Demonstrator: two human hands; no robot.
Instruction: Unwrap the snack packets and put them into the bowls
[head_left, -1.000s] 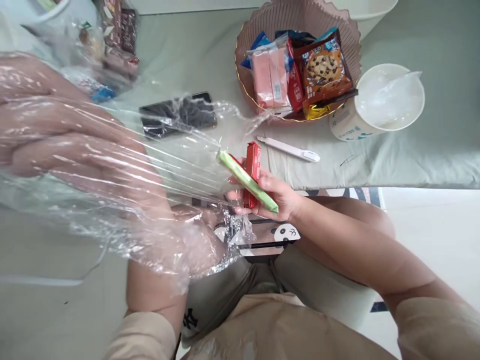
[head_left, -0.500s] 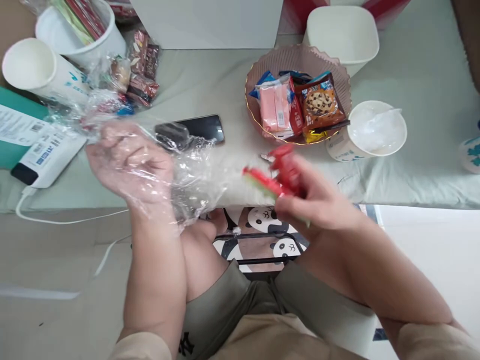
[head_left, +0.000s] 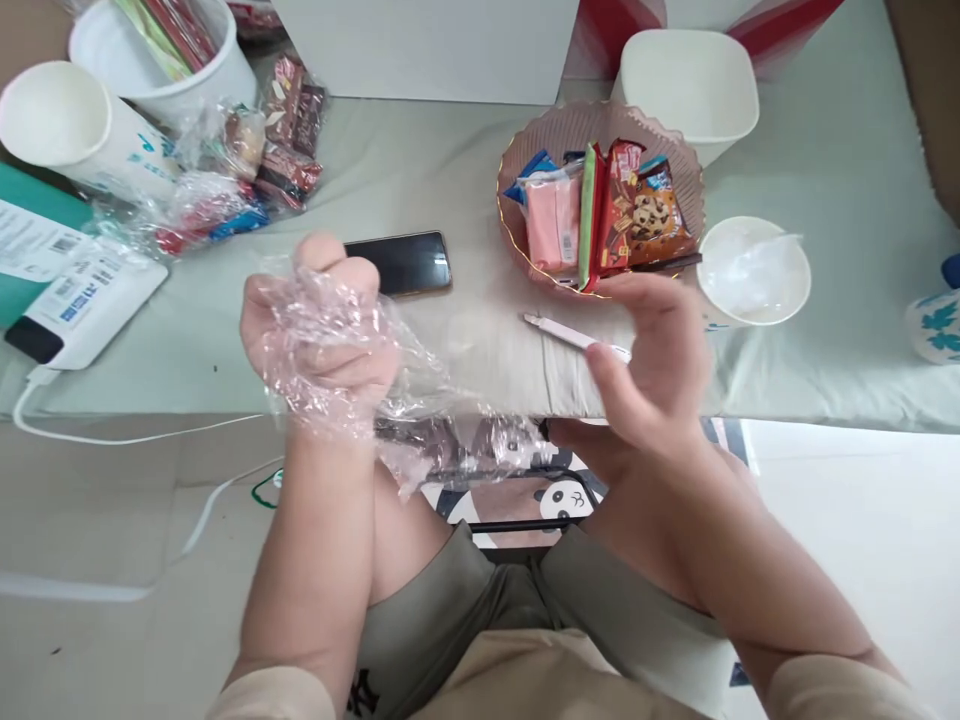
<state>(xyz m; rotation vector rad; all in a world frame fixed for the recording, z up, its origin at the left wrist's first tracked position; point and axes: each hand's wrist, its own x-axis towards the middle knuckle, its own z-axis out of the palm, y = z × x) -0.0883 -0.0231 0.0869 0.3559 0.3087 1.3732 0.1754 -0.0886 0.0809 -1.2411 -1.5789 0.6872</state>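
Note:
Crumpled clear plastic wrap (head_left: 442, 400) is bunched in my left hand (head_left: 322, 320), whose fingers are curled round it; its loose end trails right over the table edge. My right hand (head_left: 660, 360) has its thumb and fingers apart, with nothing between them, just in front of the pink scalloped bowl (head_left: 517, 160). Inside that bowl stand a red-and-green snack packet (head_left: 600, 210), a pink packet (head_left: 553, 220) and a brown cookie packet (head_left: 660, 215). A white pen-like cutter (head_left: 574, 332) lies on the cloth beside my right thumb.
A black phone (head_left: 409, 262) lies behind my left hand. At left are a paper cup (head_left: 56, 115), a white bucket (head_left: 240, 75), wrapped snacks (head_left: 289, 175) and a corded white device (head_left: 97, 310). Right of the bowl stand a white square bin (head_left: 690, 90) and a paper cup (head_left: 754, 275).
The red-and-green packets left my right hand and now stand in the bowl; that hand opened. My left hand moved right with the plastic wrap, which is more bunched up.

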